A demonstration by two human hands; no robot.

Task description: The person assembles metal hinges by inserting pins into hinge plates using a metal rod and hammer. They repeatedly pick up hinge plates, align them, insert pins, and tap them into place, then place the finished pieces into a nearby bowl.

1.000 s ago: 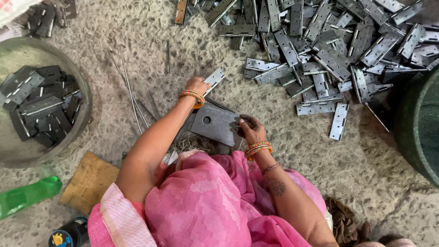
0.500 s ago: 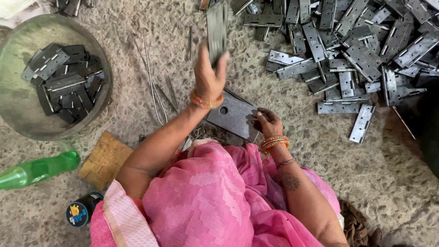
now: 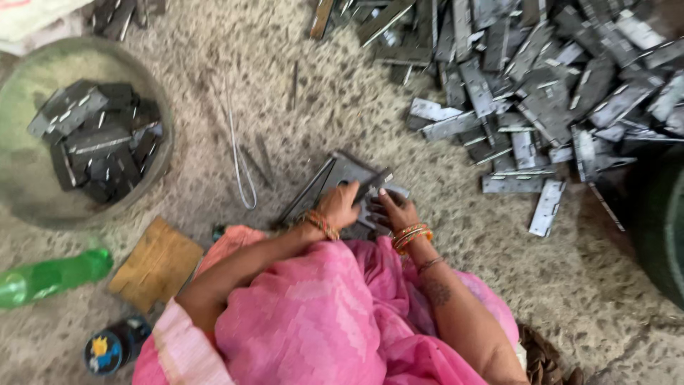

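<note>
**Hinge piece gripped over a steel block on the sandy ground**

A grey metal hinge piece (image 3: 372, 187) is gripped in the left hand (image 3: 339, 206), its fingers closed round the strip's lower end. The piece is held just above a flat steel block (image 3: 347, 171) that lies on the sandy ground (image 3: 320, 93) directly in front of the seated person. The right hand (image 3: 390, 210) is pressed close beside the left, fingers curled and touching the same piece; whether it is truly clasped by that hand cannot be told. Orange bangles are worn on both wrists.

At the far left a round shallow basin (image 3: 21, 192) is seen, partly filled with a loose heap of dark hinges (image 3: 100, 139). A much larger scatter of grey hinge leaves (image 3: 541, 78) is spread over the ground at upper right, well apart from the basin. A dark curved container edge (image 3: 659, 228) is cut off at the right border; its contents are not shown.

A green plastic bottle (image 3: 50, 276) is laid on its side at lower left, beside a flat brown cardboard piece (image 3: 157, 262). Below these a small dark tin with a blue and yellow lid label (image 3: 107, 351) is placed. A bent wire (image 3: 239, 160) is left between basin and block.
</note>
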